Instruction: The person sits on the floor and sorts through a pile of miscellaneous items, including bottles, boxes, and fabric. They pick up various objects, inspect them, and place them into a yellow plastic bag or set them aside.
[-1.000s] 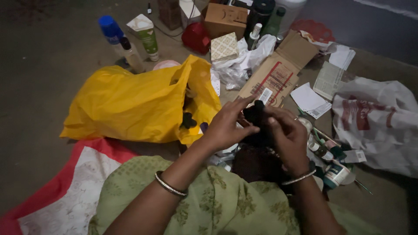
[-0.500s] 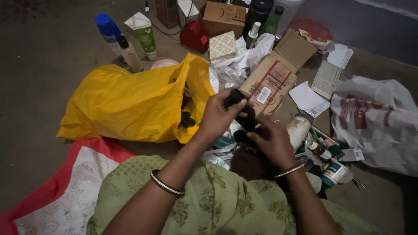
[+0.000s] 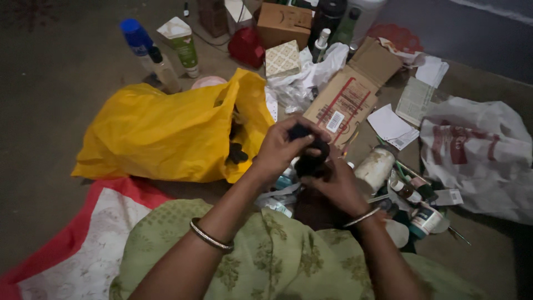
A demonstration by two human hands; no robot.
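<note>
On the floor, seen from above by a seated person in a green patterned garment (image 3: 277, 261), lies a scatter of household things. Far left, a red-edged white cloth (image 3: 72, 250) spreads beside the person's lap. Above it a yellow plastic bag (image 3: 161, 133) slumps on its side, its mouth gaping toward the hands, which puts the dark items inside it close to them. Behind the bag stand a blue-capped bottle (image 3: 136, 36) and a green tube (image 3: 186, 47), upright and out of the way. At the centre, the left hand (image 3: 280, 150) has its fingers curled shut on the top of a small black fabric bundle (image 3: 308, 158), while the right hand (image 3: 333, 186) cups and grips it from beneath, so the bundle is raised between both hands, just above the lap. Behind them a flattened cardboard box (image 3: 347, 97) lies open. To the right sit a pale jar (image 3: 377, 166), small bottles (image 3: 413, 191) and a white plastic bag (image 3: 477, 155).
</note>
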